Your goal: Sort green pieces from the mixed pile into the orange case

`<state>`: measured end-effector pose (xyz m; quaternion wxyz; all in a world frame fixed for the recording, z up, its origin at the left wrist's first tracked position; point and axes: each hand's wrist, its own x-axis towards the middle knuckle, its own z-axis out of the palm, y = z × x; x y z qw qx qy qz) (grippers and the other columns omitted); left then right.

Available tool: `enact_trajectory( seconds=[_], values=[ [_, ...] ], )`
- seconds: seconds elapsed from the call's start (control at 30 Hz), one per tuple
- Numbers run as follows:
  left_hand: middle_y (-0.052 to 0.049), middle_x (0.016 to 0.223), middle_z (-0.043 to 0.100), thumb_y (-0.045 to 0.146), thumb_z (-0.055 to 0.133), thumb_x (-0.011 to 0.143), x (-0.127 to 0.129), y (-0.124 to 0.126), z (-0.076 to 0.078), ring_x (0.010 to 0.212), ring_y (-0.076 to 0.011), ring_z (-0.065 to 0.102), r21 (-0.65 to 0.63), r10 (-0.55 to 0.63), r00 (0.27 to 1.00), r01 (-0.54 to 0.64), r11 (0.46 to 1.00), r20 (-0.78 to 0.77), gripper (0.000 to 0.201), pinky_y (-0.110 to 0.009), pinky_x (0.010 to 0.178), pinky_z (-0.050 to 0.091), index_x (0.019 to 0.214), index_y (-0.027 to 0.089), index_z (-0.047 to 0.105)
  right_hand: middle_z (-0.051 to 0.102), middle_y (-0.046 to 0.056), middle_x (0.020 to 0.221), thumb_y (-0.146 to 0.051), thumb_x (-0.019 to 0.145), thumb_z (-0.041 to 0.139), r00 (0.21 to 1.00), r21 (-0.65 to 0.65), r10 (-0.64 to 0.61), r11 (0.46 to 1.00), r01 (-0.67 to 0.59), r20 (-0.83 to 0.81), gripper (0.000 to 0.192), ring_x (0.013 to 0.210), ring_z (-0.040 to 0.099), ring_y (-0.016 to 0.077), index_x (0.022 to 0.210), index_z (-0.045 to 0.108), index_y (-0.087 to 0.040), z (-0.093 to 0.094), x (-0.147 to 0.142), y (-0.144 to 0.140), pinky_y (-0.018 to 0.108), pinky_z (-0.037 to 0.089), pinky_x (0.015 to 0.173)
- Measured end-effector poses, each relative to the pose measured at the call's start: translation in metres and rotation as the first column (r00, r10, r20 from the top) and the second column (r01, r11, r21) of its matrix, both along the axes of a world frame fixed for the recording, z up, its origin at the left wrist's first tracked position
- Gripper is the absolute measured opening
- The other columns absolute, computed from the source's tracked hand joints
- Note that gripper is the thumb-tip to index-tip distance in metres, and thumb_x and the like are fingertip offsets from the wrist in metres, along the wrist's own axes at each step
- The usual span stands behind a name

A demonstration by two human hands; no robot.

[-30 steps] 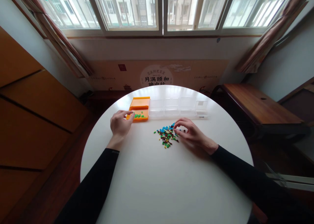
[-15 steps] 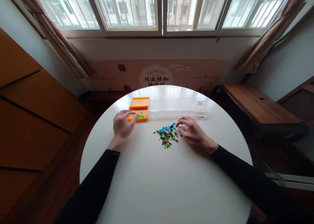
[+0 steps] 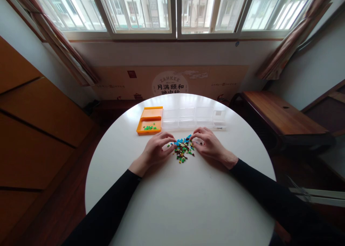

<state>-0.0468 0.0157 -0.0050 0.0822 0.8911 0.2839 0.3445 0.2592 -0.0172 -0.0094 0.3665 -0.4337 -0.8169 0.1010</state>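
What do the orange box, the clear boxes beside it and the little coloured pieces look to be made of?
Orange box: probably smooth plastic, from its even colour and thin walls.
Clear boxes: likely smooth plastic; the white table shows through, though glass is possible.
Little coloured pieces: probably plastic, from bright solid colours; too small to judge finish.

I see daylight through the wide windows (image 3: 174, 16), a wooden table (image 3: 289, 113) at my right, a dark reddish floor (image 3: 58, 199).
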Motion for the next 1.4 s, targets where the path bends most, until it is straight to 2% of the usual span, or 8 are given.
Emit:
enact_trajectory(
  seconds=[0.3,0.47,0.63,0.8,1.0,1.4],
  values=[
    [-0.007,0.111,0.08,0.034,0.073,0.106,-0.002,0.001,0.003,0.098,-0.0219,0.075,-0.031,0.017,1.0,-0.017,0.999,0.015,0.012,-0.039,0.09,0.061,0.109,0.026,0.082,0.076,0.006,0.111,-0.02,0.102,0.077,1.0,-0.002,0.012,1.0,-0.012,0.019,0.009,0.104,0.069,0.0269,0.101,0.081,-0.028,-0.006,0.001,0.003,0.048,0.052,0.101],
    [-0.007,0.11,0.08,0.034,0.073,0.106,-0.001,0.0,0.004,0.097,-0.0218,0.075,-0.033,0.019,1.0,-0.019,0.999,0.016,0.012,-0.039,0.09,0.06,0.109,0.026,0.082,0.077,0.007,0.11,-0.021,0.107,0.071,0.999,0.018,0.024,1.0,-0.024,0.027,0.011,0.104,0.07,0.0276,0.102,0.079,-0.027,-0.005,-0.001,0.002,0.051,0.053,0.102],
    [-0.007,0.111,0.08,0.034,0.073,0.106,0.001,-0.002,0.005,0.099,-0.0222,0.076,-0.028,0.031,0.999,-0.03,0.999,0.029,0.012,-0.039,0.092,0.061,0.11,0.027,0.082,0.077,0.008,0.112,-0.023,0.109,0.068,0.999,0.03,0.019,0.999,-0.018,-0.038,0.007,0.108,0.07,0.0288,0.107,0.075,-0.026,-0.005,-0.003,0.002,0.05,0.053,0.103],
    [-0.008,0.109,0.079,0.038,0.078,0.104,0.016,-0.012,0.007,0.094,-0.0219,0.076,-0.035,0.097,0.99,-0.094,0.995,0.102,0.016,-0.038,0.087,0.061,0.114,0.026,0.083,0.077,0.006,0.106,-0.024,0.11,0.069,0.994,0.037,0.058,0.998,-0.055,-0.093,0.006,0.104,0.07,0.0275,0.106,0.072,-0.026,-0.004,-0.008,0.0,0.048,0.052,0.103],
    [-0.006,0.099,0.08,0.04,0.08,0.103,0.032,-0.02,0.004,0.086,-0.0213,0.075,-0.051,0.074,0.991,-0.068,0.996,0.113,0.013,-0.038,0.081,0.06,0.106,0.029,0.086,0.077,0.005,0.104,-0.03,0.112,0.068,0.985,0.044,0.148,0.989,-0.144,-0.087,0.008,0.099,0.069,0.0262,0.107,0.073,-0.027,0.0,-0.015,-0.002,0.047,0.052,0.103],
    [-0.005,0.096,0.082,0.039,0.077,0.105,0.035,-0.02,0.001,0.085,-0.0205,0.076,-0.013,0.04,0.993,-0.038,0.999,0.113,0.013,-0.037,0.079,0.059,0.102,0.029,0.086,0.077,0.006,0.103,-0.035,0.112,0.067,0.982,0.027,0.173,0.985,-0.172,-0.081,0.011,0.097,0.069,0.0256,0.109,0.075,-0.028,0.004,-0.018,-0.005,0.048,0.051,0.108]
  ],
)
